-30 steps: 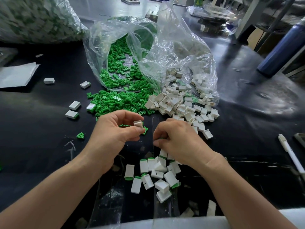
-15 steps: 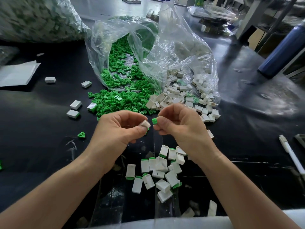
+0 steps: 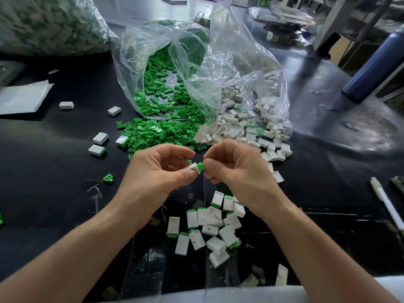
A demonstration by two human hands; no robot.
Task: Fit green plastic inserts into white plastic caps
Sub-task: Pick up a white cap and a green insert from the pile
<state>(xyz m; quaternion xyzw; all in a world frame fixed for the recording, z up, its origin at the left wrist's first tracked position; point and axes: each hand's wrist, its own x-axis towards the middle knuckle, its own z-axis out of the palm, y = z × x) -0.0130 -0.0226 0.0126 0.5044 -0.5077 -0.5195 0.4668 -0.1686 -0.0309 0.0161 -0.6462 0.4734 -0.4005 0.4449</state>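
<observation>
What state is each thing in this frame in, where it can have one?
left hand: pinches white cap
right hand: pinches green insert
green insert: at the cap's opening, not fully seated
clear bag: lying open, loose inserts spilling out
assembled caps: lying in a loose heap, inserts seated

The left forearm (image 3: 76,248) and right forearm (image 3: 317,248) are bare, reach in from the lower corners and converge, bringing the hands fingertip to fingertip. The left hand (image 3: 157,171) is curled, thumb and forefinger pinching a white cap (image 3: 194,167). The right hand (image 3: 238,171) is curled the same way, its thumb and fingertips pinching a green insert (image 3: 200,166) that touches the cap's end
</observation>
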